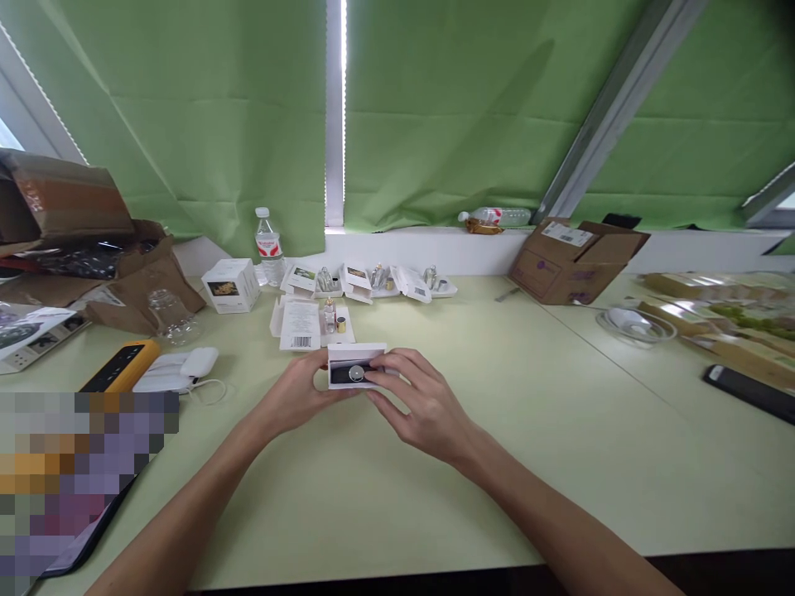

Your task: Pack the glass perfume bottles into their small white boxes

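Over the middle of the table, a small white box (357,351) is held with its open side facing me. Inside it, against a dark lining, lies a round silvery piece (356,373); its kind cannot be made out. My left hand (296,392) grips the left end, thumb below and fingers behind. At the right end is my right hand (423,399), its fingertips reaching into the opening beside the round piece and its thumb under the box. Just behind stands a small glass perfume bottle (330,314) with a gold cap (341,324) next to it, by an opened white carton (300,323).
Several opened cartons with small bottles (378,277) line the back. A closed white box (231,285) and a water bottle (269,248) stand left of them. A cardboard box (575,261) is at back right, a black phone (751,393) far right, a yellow-edged device (124,364) left.
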Available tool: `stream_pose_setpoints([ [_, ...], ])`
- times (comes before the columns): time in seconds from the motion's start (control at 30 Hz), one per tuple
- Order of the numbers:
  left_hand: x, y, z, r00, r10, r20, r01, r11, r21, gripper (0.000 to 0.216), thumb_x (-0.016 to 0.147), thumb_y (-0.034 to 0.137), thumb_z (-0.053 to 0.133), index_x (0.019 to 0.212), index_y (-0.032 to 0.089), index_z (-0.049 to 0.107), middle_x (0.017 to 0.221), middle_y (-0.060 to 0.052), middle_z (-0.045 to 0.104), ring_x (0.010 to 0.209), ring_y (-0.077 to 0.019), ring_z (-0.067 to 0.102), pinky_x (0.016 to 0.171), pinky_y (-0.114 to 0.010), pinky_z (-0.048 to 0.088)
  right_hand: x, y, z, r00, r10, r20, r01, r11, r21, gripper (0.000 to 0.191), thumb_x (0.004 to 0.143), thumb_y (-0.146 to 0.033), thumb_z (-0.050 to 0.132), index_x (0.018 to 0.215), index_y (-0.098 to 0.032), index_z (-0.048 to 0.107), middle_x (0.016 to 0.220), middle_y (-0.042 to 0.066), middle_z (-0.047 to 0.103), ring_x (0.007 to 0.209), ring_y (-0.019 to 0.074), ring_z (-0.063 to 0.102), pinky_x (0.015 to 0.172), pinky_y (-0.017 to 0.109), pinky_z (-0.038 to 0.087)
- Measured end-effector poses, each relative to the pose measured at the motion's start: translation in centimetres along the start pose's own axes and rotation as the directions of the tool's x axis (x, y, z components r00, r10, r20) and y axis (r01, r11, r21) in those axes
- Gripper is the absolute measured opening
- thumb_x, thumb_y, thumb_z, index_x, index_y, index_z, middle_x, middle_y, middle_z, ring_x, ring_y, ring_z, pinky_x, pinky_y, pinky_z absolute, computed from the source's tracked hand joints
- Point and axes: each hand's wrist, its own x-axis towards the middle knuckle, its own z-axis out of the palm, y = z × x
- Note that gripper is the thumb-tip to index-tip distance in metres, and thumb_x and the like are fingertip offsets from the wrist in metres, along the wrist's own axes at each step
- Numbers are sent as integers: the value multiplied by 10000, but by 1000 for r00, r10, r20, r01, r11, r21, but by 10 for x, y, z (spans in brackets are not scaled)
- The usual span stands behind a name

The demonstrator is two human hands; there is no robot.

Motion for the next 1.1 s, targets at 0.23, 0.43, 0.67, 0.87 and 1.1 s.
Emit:
stream_pose_setpoints([
  [0.23, -2, -18, 6, 949, 173, -265, -173, 985, 22, 572, 756, 316, 730, 1179, 226, 356, 1201, -85, 570, 959, -189, 659, 847, -367, 528, -1, 6, 4, 999, 37, -8, -37, 999, 24, 239, 863, -139, 578, 1091, -198, 620, 1070, 101, 648, 1055, 251, 564, 878, 439, 516],
  [0.43, -2, -18, 6, 886, 384, -258, -322, 913, 252, 339, 843, 252, 636, 1120, 236, 440, 1275, -91, 532, 1095, -197, 597, 841, -336, 538, -1, 10, 6, 997, 70, -25, -68, 995, 67, 247, 878, -131, 554, 1102, -209, 620, 1095, 95, 642, 1072, 249, 556, 880, 444, 512],
  [0.67, -2, -13, 0, 901, 373, -223, -299, 904, 304, 183, 865, 266, 613, 1032, 214, 558, 1160, -71, 583, 1145, -198, 544, 923, -318, 468, -1, 12, 8, 994, 94, -49, -89, 991, 102, 228, 876, -113, 556, 1075, -198, 631, 1085, 88, 640, 1071, 233, 552, 894, 421, 506],
  [0.87, -1, -14, -1, 936, 257, -241, -211, 957, 199, 187, 838, 335, 646, 971, 217, 591, 941, 0, 661, 882, -146, 618, 795, -269, 491, -1, 13, 8, 985, 153, -77, -145, 984, 106, 196, 880, -123, 548, 1027, -214, 640, 1071, 87, 626, 1066, 235, 551, 884, 418, 508],
  [1.1, -2, -9, -2, 953, 178, -243, -154, 981, 117, 179, 843, 353, 633, 966, 223, 628, 939, 8, 687, 868, -140, 638, 822, -269, 521, -3, 12, 8, 958, 271, -89, -258, 957, 136, 95, 883, -179, 560, 932, -205, 638, 1245, 114, 529, 1138, 243, 530, 877, 383, 512],
])
